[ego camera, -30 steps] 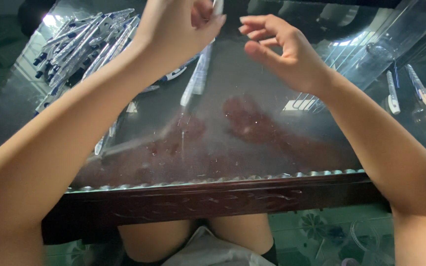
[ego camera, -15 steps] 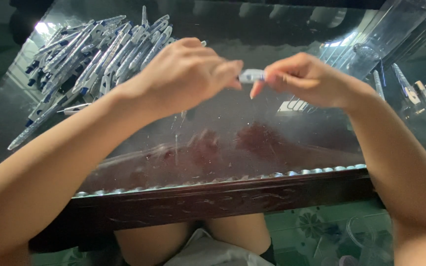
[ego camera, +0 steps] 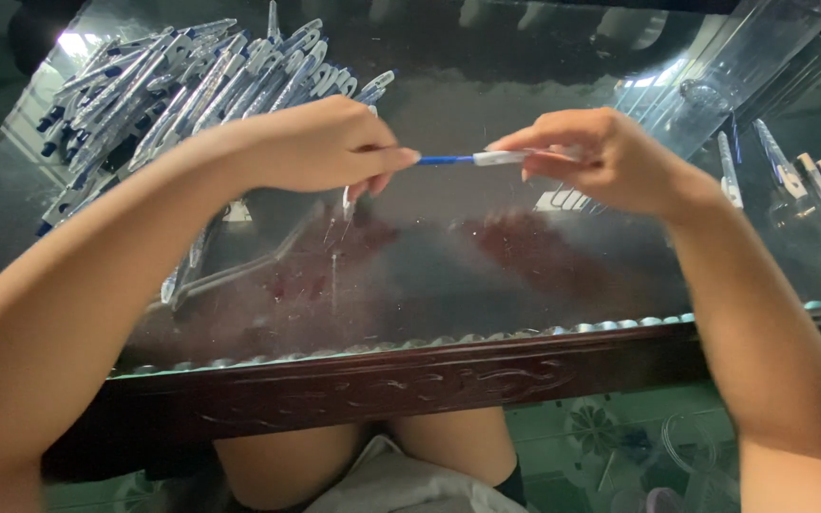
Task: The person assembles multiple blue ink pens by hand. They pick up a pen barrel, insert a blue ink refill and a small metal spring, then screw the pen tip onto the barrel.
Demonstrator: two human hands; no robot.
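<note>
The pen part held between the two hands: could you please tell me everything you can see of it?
The pen part is a thin blue rod entering a clear, whitish plastic barrel. It looks like plastic and lies about level above the glass tabletop. The left hand pinches the blue end and the right hand grips the barrel, whose far end its fingers hide.

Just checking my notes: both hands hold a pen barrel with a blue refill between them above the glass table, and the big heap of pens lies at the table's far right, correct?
Not quite. In the head view the left hand and right hand do hold the pen barrel and blue refill above the glass table, but the heap of pens lies far left.
</note>
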